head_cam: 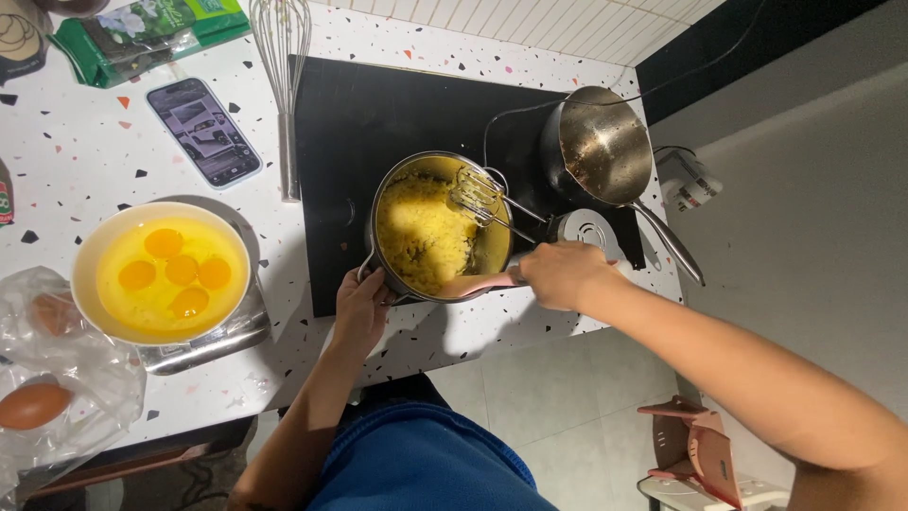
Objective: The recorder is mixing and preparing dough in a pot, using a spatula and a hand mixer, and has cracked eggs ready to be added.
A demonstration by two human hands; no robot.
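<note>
A steel pot of lumpy yellow mixture sits on the black cooktop. My left hand grips the pot's near-left side handle. My right hand holds a pink spatula by its handle, with the blade reaching into the pot along the near rim. A hand mixer rests at the right, its two metal beaters leaning over the pot's rim into the mixture.
An empty steel saucepan stands at the cooktop's back right. A white bowl with several raw yolks sits on the left. A whisk, a phone, a green packet and a bagged egg lie on the speckled counter.
</note>
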